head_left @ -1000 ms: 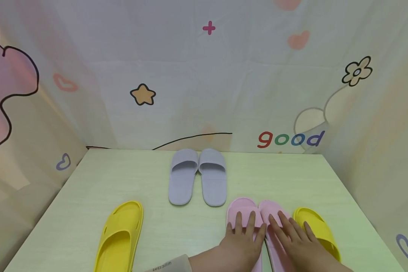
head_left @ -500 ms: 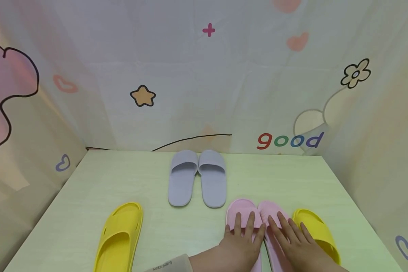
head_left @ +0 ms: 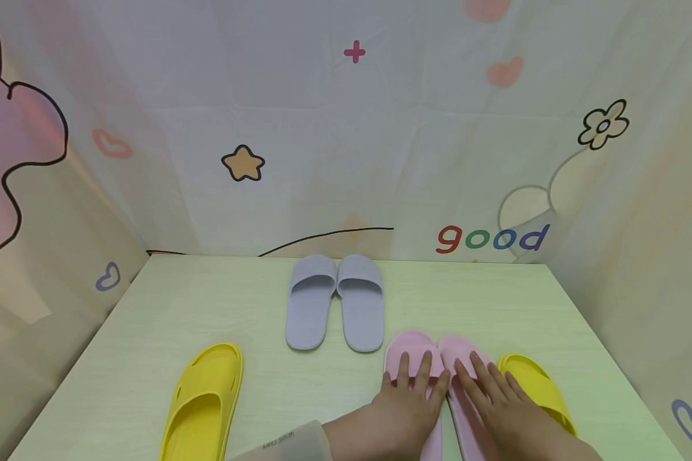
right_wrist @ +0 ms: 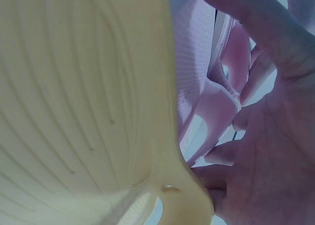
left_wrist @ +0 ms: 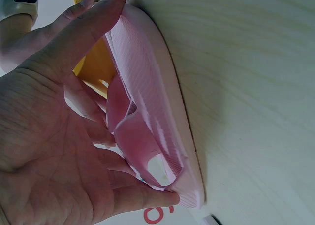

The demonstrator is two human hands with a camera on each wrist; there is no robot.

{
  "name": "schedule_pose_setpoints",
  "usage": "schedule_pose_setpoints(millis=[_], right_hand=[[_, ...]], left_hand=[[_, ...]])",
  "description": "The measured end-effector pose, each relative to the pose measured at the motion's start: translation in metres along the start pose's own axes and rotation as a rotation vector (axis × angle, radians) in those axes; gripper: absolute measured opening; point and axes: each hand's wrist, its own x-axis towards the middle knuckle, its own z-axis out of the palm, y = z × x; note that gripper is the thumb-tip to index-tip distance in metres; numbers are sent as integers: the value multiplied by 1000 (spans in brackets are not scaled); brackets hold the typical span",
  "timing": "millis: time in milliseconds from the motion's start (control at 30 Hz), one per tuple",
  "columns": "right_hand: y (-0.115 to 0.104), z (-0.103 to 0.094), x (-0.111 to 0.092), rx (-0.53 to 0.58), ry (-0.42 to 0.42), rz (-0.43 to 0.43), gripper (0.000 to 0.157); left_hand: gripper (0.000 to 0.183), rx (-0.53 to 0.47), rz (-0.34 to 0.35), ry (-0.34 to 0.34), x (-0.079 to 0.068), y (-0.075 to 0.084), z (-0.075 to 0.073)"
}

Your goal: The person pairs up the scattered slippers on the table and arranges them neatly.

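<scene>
Two pink slippers (head_left: 413, 342) lie side by side at the front right, toes away from me. My left hand (head_left: 400, 410) rests on the left one, fingers spread across its strap. My right hand (head_left: 510, 413) lies over the right one with its fingers extended forward. The hands cover much of both footbeds. In the left wrist view, the outer side of a pink slipper (left_wrist: 147, 77) shows, with fingertips right at its edge. The right wrist view has a yellow slipper (right_wrist: 147, 52) close up, beside my right hand.
A yellow slipper (head_left: 533, 378) stands right of the pink pair, partly behind my right hand. The other yellow slipper (head_left: 207, 378) lies at the front left. Grey slippers (head_left: 311, 314) sit at the back centre of the pale table (head_left: 207, 288), near a printed curtain (head_left: 300, 115).
The pink slippers have slid slightly forward, away from me, in the last half second. Both hands have moved with them. The yellow and grey slippers have stayed where they were.
</scene>
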Motion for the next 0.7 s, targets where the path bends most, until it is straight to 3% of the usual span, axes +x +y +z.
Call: schedule_pose_setpoints(millis=[233, 367, 700], right_hand=[[-2, -11, 7, 133, -50, 89, 147], [0, -14, 11, 128, -47, 92, 149], [10, -19, 23, 149, -90, 123, 163]], left_hand=[[150, 28, -37, -34, 9, -2, -3], [160, 15, -43, -55, 13, -3, -7], [164, -57, -52, -64, 23, -11, -11]])
